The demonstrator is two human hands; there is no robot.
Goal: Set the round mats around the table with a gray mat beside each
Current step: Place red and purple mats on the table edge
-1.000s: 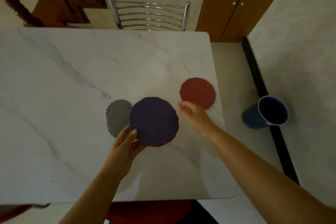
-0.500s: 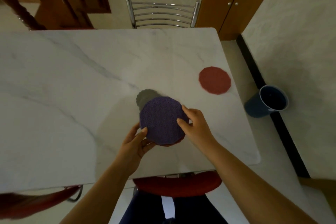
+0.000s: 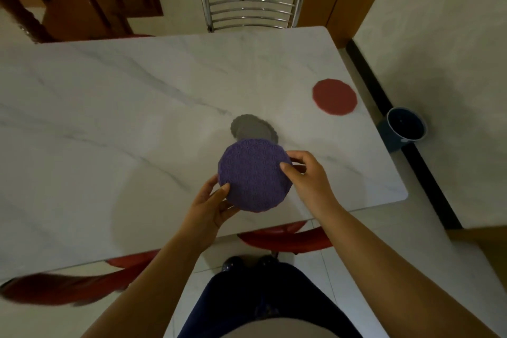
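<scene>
A purple round mat (image 3: 253,174) tops a small stack held above the white marble table (image 3: 109,118); a red edge shows beneath it by my right fingers. My left hand (image 3: 211,206) grips the stack's near-left edge and my right hand (image 3: 307,175) pinches its right edge. Gray scalloped mats (image 3: 252,129) lie on the table just beyond the stack, partly hidden by it. One red round mat (image 3: 335,96) lies flat near the table's right edge.
A chrome chair back (image 3: 252,8) stands at the table's far side. Red chair seats (image 3: 285,236) tuck under the near edge. A dark blue bucket (image 3: 406,126) sits on the floor to the right, by the wall.
My right hand came back from the red mat and took hold of the stack's right edge. The view shifted, so the red mat now sits farther right.
</scene>
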